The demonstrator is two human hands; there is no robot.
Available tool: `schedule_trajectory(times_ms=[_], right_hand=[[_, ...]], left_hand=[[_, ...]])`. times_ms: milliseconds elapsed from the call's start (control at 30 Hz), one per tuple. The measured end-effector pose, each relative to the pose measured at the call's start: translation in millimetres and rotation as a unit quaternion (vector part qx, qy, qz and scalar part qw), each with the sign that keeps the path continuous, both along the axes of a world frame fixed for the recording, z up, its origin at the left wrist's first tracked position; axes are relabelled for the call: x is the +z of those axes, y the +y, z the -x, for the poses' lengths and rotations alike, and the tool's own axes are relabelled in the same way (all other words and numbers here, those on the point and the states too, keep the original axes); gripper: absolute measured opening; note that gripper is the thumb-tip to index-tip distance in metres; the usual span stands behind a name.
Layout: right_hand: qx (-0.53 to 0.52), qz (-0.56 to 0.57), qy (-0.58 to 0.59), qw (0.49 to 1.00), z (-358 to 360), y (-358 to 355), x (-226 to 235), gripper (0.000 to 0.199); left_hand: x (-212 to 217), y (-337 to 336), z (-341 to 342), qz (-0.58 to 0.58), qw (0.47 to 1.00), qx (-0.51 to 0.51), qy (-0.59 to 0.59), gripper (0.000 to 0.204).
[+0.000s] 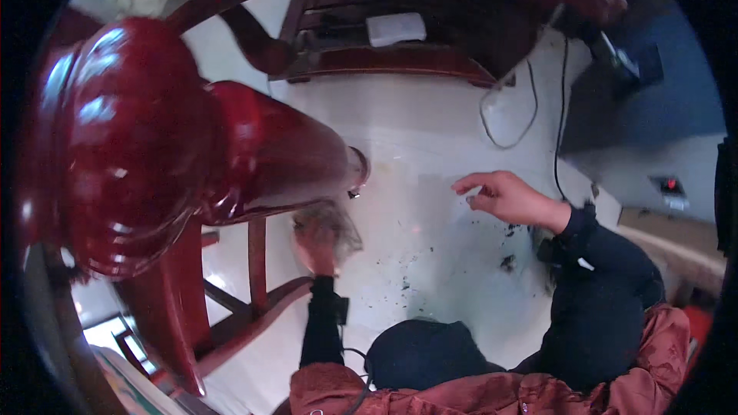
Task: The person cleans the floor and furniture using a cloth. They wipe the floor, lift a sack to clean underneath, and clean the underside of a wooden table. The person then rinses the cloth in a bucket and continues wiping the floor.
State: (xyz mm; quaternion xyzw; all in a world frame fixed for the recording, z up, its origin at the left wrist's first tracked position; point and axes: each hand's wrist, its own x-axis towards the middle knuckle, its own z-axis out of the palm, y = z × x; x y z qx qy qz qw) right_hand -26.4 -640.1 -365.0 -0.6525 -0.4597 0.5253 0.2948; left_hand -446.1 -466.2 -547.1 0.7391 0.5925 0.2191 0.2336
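My left hand (314,244) is low by the floor, beside the foot of a thick, glossy dark-red turned wooden post (277,157). Its fingers close around a thin, see-through crumpled thing (346,232), greyish like a clear plastic bag; motion blur hides the detail. Out to the right, my right hand (511,198) hovers over the pale floor with nothing visible in it, forefinger stretched out and thumb apart. Small dark scraps (407,277) lie scattered on the floor between my hands, and a bigger dark clump (507,263) lies below the right one.
A dark-red slatted wooden shelf (400,69) bearing a white packet (396,29) stands ahead. A pale cable (500,144) loops on the floor, and a black cord (560,131) runs along the right. A wall socket with a red light (670,184) is at right; a wooden chair (231,323) stands left.
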Motion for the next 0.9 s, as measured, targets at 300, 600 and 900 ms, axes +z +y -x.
schedule_trajectory(times_ms=[300, 600, 900], right_hand=[[-0.049, 0.085, -0.088, 0.991, -1.0, -47.3, 53.1, 0.034], [-0.196, 0.051, 0.028, 0.979, 4.4, -105.3, 6.7, 0.034], [-0.240, 0.047, 0.142, 0.959, 0.6, -138.4, -44.9, 0.037]], left_hand=[[39.7, -116.9, -89.3, 0.197, 0.949, -0.206, -0.132, 0.046], [28.3, -36.3, -126.4, 0.040, 0.960, -0.221, -0.169, 0.048], [52.2, -209.4, -182.9, 0.204, 0.888, -0.404, -0.082, 0.047]])
